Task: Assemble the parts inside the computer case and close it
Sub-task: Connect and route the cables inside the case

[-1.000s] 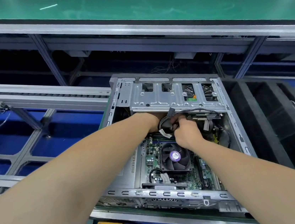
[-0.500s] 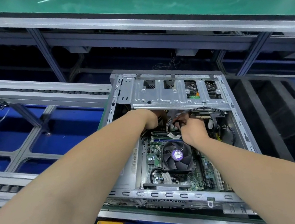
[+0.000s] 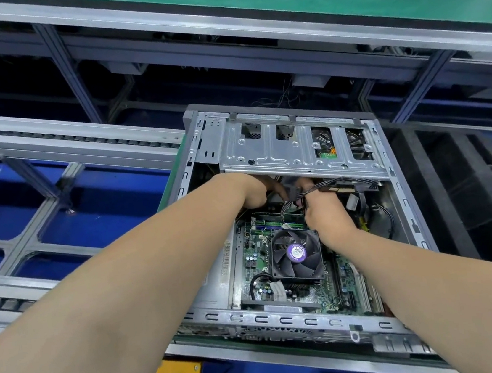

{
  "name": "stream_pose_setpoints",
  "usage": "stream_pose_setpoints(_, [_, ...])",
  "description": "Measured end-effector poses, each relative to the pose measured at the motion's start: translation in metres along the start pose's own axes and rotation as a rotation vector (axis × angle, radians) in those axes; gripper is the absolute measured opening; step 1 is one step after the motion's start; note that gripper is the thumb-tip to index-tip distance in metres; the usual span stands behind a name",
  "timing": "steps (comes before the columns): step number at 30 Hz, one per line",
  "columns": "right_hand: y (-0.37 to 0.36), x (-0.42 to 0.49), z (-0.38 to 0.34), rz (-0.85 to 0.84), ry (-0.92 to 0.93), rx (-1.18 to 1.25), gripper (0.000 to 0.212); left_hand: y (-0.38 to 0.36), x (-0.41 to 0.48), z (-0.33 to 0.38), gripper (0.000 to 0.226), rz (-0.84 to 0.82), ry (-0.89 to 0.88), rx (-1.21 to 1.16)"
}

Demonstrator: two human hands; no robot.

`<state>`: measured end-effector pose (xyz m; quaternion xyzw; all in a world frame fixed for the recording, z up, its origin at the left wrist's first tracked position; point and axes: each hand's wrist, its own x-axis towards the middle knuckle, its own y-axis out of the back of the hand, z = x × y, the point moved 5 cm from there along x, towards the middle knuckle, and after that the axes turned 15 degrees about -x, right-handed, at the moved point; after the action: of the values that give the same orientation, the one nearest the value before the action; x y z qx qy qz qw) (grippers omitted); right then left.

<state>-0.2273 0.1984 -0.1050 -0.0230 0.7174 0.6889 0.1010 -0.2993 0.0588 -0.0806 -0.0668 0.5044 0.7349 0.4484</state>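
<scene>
Computer case (image 3: 285, 317) lying open: right hand (image 3: 323, 211) grips the cable bundle (image 3: 290, 204), now drawn further under the drive cage (image 3: 280, 151) — left hand (image 3: 251, 190), fingers hidden, grasp indeterminate; cabling apparently unfinished, panel still off.

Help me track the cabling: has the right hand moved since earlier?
Yes, slightly: the right hand crept away from the black square fan toward the silver metal drive cage.
</scene>
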Motion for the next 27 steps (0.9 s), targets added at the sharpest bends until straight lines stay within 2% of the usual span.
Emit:
stream_pose_setpoints(4, [0.0021,0.0023,-0.0036,-0.010,0.008,0.010,0.062,-0.0041,0.0030,0.0000,0.062,-0.026,0.005,-0.005])
stream_pose_setpoints(8, [0.0033,-0.0016,0.0010,0.012,-0.046,0.042,0.027,-0.0032,0.0036,-0.0014,0.059,-0.009,0.028,-0.029])
stream_pose_setpoints(11, [0.0026,-0.0054,0.0025,0.024,-0.072,0.033,0.010,-0.0029,-0.0004,0.0027,0.059,-0.010,0.031,-0.009])
stream_pose_setpoints(12, [0.0032,-0.0055,0.0017,0.029,-0.069,0.025,0.010,-0.0025,-0.0017,0.0033,0.059,-0.009,0.027,-0.010])
stream_pose_setpoints(15, [0.0033,-0.0030,0.0007,0.029,-0.059,0.003,0.028,-0.0020,-0.0032,0.0039,0.061,-0.014,0.010,-0.024])
stream_pose_setpoints(23, [-0.0015,0.0007,0.0030,0.001,-0.063,-0.045,0.026,-0.0019,-0.0003,0.0024,0.060,-0.012,0.004,-0.041])
stream_pose_setpoints(27, [-0.0014,0.0040,0.0013,0.020,-0.043,-0.063,0.045,-0.0037,0.0006,0.0021,0.060,-0.021,0.004,-0.053])
